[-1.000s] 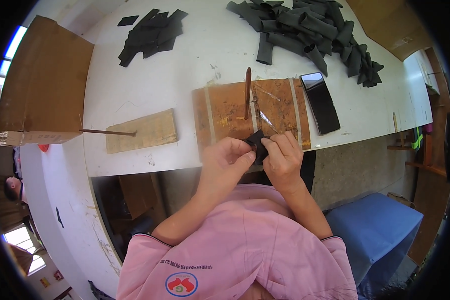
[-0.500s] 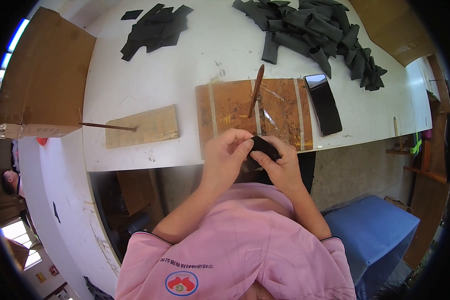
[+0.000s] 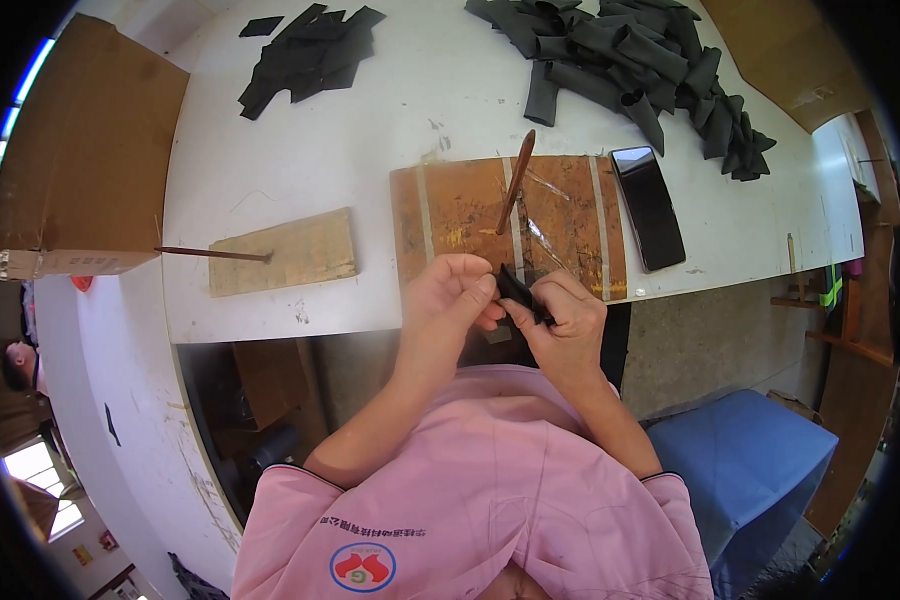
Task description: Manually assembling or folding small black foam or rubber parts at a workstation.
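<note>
held piece: small black piece (image 3: 518, 292), flat and soft-looking, pinched between both hands at the near table edge, in front of the pink-shirted chest
left hand: left hand (image 3: 450, 300) closed on the piece's left end, thumb and fingertips pressed to it
right hand: right hand (image 3: 568, 320) closed on the piece's right, lower end, fingers curled round it
long axis: piece runs slantwise, upper-left to lower-right, from the left fingertips down into the right fist
which hand nearer: both touching; right hand covers more of it, left hand only has the tip
piece vs board: held just off the near edge of the brown wooden board (image 3: 450, 215), above or at the table rim; cannot tell if it rests on the wood
stick tool: brown pointed wooden stick (image 3: 515, 182) lies on the board, just beyond the hands, long axis nearly straight away from the person, tilted slightly right at the far end; untouched
phone: dark phone (image 3: 648, 206) just right of the board, lying flat
far right stock: heap of dark rolled pieces (image 3: 630, 60) at the far right of the white table (image 3: 370, 150), well apart from the hands
far left stock: pile of flat black pieces (image 3: 310, 55), far left, well apart
other: smaller pale wooden block (image 3: 285, 252) with a thin rod (image 3: 210, 254) on it, left of the hands; cardboard box (image 3: 80, 160) at the table's left end
</note>
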Demonstrator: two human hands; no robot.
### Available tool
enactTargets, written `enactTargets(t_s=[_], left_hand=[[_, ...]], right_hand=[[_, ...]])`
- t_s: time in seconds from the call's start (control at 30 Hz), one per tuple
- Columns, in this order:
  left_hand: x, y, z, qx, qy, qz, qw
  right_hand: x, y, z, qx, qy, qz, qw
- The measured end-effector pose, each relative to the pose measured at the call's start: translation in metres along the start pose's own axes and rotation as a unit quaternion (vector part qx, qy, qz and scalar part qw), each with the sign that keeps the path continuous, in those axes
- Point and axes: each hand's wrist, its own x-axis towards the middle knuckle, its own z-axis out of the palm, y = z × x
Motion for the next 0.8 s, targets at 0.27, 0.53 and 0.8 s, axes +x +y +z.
enactTargets(t_s=[0.27, 0.53, 0.8], left_hand=[[-0.012, 0.007, 0.005, -0.036, -0.001, -0.024, 0.999], [0.001, 0.001, -0.006, 0.087, -0.004, -0.026, 0.996], [-0.002, -0.001, 0.003, 0.319, -0.004, 0.25, 0.914]], right_hand=[[-0.002, 0.01, 0.003, -0.043, 0.009, -0.067, 0.997], [-0.005, 0.01, -0.001, -0.195, 0.005, -0.196, 0.961], [0.003, 0.0, -0.011, 0.093, -0.064, 0.012, 0.994]])
